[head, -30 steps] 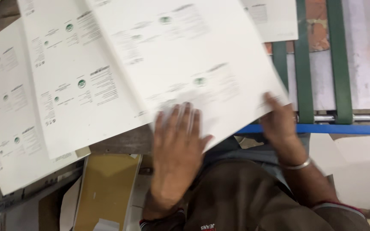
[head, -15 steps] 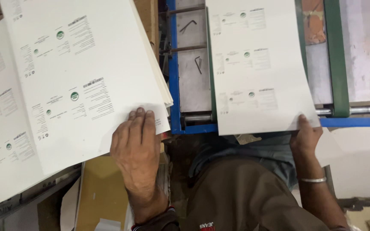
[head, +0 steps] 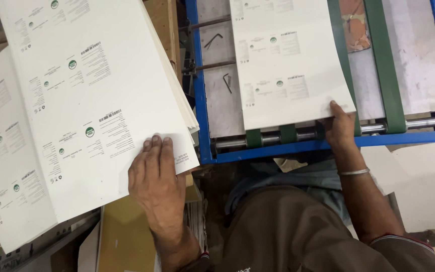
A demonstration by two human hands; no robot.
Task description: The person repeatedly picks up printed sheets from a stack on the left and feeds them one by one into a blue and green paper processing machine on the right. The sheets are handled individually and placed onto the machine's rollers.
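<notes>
Head view: left hand [head: 156, 174] lies flat on the sheet stack [head: 91, 100], right hand [head: 339, 126] pinches a printed sheet [head: 288, 60] over green belts [head: 381, 65].

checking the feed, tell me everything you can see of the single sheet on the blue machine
The single sheet is white card, printed with small repeated blocks of text and round green marks. It lies flat across the blue-framed feed table, partly covering a green belt. The right hand touches its near right corner.
</notes>
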